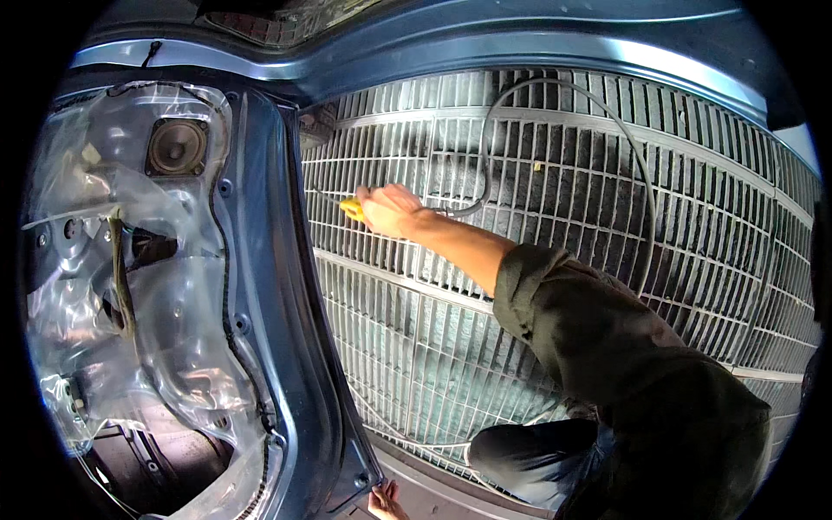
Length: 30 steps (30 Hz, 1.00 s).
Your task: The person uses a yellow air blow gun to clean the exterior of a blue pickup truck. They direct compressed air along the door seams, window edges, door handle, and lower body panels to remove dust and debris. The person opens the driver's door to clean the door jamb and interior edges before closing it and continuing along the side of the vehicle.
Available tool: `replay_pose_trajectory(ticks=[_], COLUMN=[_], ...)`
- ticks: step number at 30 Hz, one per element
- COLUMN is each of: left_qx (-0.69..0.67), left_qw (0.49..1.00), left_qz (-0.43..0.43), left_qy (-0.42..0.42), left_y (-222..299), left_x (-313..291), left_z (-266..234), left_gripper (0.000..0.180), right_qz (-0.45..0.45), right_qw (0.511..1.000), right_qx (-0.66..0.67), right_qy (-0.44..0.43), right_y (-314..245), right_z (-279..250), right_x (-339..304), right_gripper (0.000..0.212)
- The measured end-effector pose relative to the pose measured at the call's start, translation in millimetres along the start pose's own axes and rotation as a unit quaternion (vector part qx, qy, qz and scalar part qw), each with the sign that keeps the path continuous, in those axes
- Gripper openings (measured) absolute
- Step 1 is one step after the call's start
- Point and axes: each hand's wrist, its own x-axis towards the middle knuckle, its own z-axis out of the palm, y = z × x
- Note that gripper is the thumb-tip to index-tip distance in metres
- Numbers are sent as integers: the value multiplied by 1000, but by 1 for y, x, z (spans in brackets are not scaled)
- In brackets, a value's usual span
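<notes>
My right hand [390, 211] is closed around a yellow air blow gun [351, 209], most of which is hidden in the fist. A thin nozzle seems to stick out toward the blue car door [299, 347]. Behind the wrist, a grey hose [646, 173] comes off and loops over the floor grating. At the bottom, my left hand [386, 501] has its fingers curled on the lower corner of the door; only part of it shows. The door's inner side is bare of trim, under clear plastic sheeting [182, 303].
A round speaker [178, 146] sits high in the door, and a bundle of wires [120, 269] hangs across it. Metal grating [555, 191] covers the floor. Blue car bodywork [520, 39] curves along the top. My bent knee [529, 455] is at the lower middle.
</notes>
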Motion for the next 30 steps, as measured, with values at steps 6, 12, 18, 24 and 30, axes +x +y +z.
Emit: replay_pose_trajectory(ticks=[6,12,18,24,30], left_qx=[54,112,270,297,329], left_qw=[998,990,958,951,940], left_qz=[36,65,81,66,80], left_qy=[18,50,53,48,36], left_y=[8,13,19,39,54], left_x=[-15,-26,-16,-31,-24], left_z=[21,44,56,102,108], left_gripper=[37,38,36,35,35], right_qz=[1,39,56,-44,31], right_qw=[992,997,993,993,999], right_qx=[-88,3,51,-80,12], right_qy=[86,69,89,-78,-7], right_y=[0,-4,5,11,53], right_z=[-32,-51,-72,-27,-49], right_x=[52,71,82,43,85], right_gripper=[39,31,21,33,37])
